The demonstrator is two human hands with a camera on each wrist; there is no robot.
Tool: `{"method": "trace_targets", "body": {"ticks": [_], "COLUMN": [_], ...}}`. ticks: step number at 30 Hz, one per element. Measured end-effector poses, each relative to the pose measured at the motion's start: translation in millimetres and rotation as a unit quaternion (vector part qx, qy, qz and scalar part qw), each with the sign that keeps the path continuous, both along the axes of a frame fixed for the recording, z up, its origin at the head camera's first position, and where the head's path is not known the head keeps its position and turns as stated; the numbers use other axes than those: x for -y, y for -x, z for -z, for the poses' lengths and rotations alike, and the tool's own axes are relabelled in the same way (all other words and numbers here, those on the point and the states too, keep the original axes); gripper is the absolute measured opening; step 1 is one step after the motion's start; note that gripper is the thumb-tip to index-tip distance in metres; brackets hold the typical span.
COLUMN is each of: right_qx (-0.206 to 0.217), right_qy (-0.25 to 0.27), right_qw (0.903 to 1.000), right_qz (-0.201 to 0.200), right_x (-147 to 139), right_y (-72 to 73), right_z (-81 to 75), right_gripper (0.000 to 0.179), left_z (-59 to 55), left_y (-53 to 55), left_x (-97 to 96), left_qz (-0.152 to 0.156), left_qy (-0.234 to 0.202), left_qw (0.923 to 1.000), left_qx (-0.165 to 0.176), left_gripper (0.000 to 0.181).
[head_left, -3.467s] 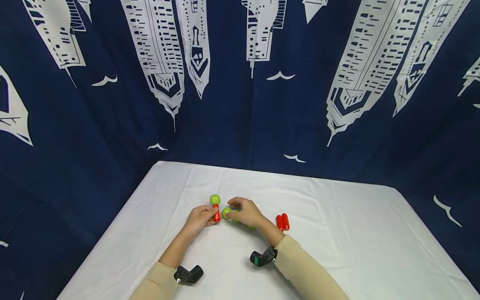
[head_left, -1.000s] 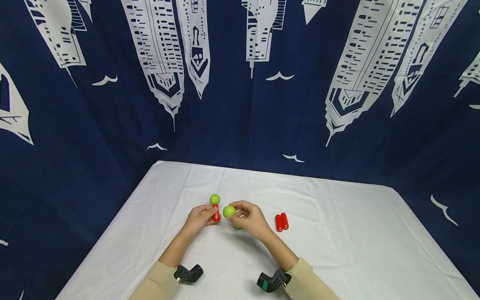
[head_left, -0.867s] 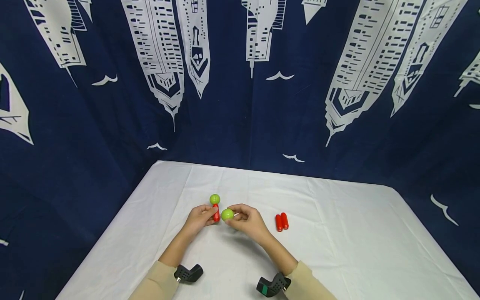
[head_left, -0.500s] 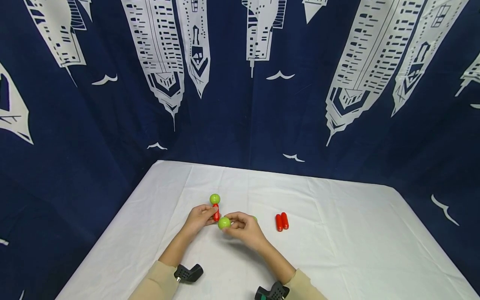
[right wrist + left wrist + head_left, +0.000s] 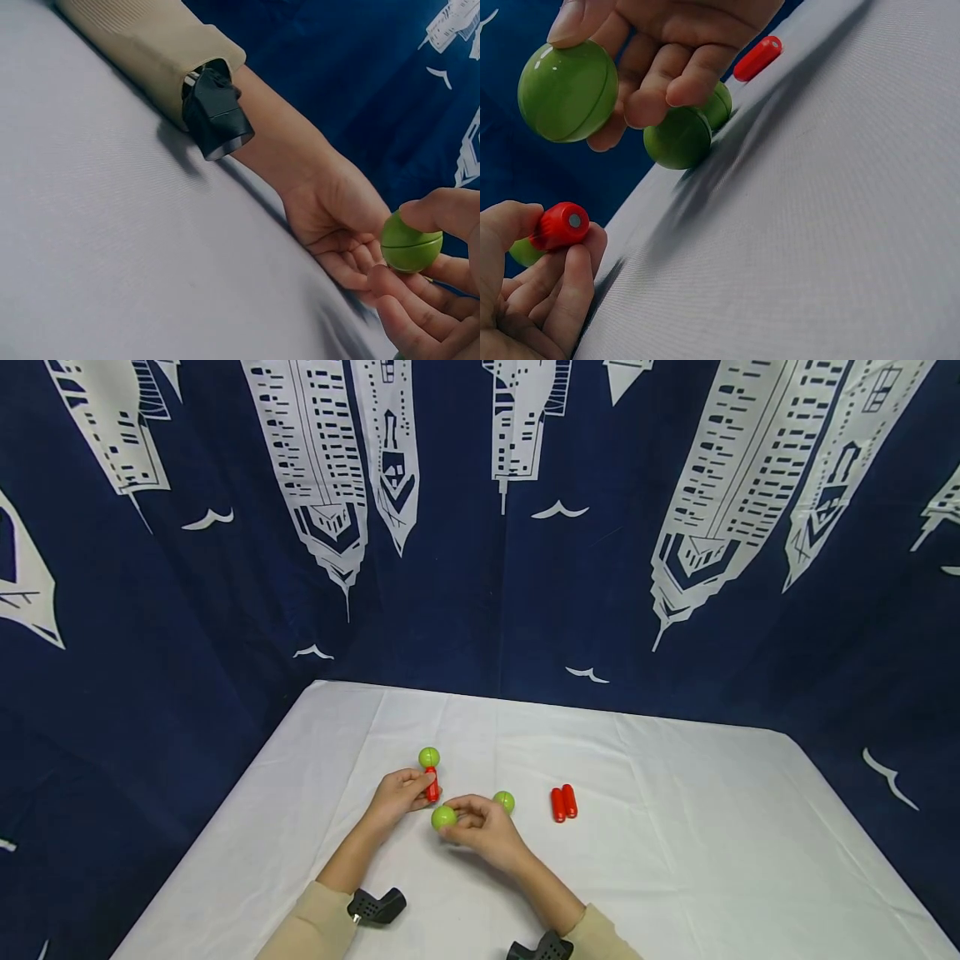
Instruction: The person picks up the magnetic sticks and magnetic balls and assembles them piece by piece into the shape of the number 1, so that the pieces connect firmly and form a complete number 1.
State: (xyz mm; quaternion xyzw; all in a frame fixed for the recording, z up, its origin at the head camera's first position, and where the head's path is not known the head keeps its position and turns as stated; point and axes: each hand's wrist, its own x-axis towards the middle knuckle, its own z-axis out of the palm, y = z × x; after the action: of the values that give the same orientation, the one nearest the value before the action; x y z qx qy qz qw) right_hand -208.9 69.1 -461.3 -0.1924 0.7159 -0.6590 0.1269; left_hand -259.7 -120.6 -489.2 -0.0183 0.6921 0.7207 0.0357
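- My right hand (image 5: pixel 483 831) is partly curled, thumb and fingers pinching a green ball (image 5: pixel 444 817) at their tips.
- My left hand (image 5: pixel 400 795) grips a red rod (image 5: pixel 432 785) between thumb and fingers; a second green ball (image 5: pixel 429 757) sits at the rod's far end.
- The pinched ball is just beside the rod's near end, apart from it.
- Beyond my right hand, two more green balls (image 5: pixel 676 140) rest on the white cloth (image 5: pixel 712 843).
- Farther right, a pair of red rods (image 5: pixel 558 805) lies side by side.
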Motion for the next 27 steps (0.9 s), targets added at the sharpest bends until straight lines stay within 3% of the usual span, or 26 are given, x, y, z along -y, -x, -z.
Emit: {"method": "trace_targets", "body": {"ticks": [12,27], "right_qx": [-0.003,-0.01], "right_qy": [-0.007,-0.018], "right_qw": [1.0,0.9997], "right_qz": [0.004,0.015], "right_x": [6.0,12.2], "right_y": [0.8,4.3], "right_z": [15.0,25.6], "right_gripper": [0.04,0.038], "left_z": [5.6,1.5], "left_y": [3.1,1.3], "left_x": [0.2,0.0], "left_qz": [-0.002,0.002], "left_qy": [-0.002,0.0], "left_qw": [1.0,1.0], "left_qx": [-0.002,0.005], "left_gripper": [0.023,0.023]}}
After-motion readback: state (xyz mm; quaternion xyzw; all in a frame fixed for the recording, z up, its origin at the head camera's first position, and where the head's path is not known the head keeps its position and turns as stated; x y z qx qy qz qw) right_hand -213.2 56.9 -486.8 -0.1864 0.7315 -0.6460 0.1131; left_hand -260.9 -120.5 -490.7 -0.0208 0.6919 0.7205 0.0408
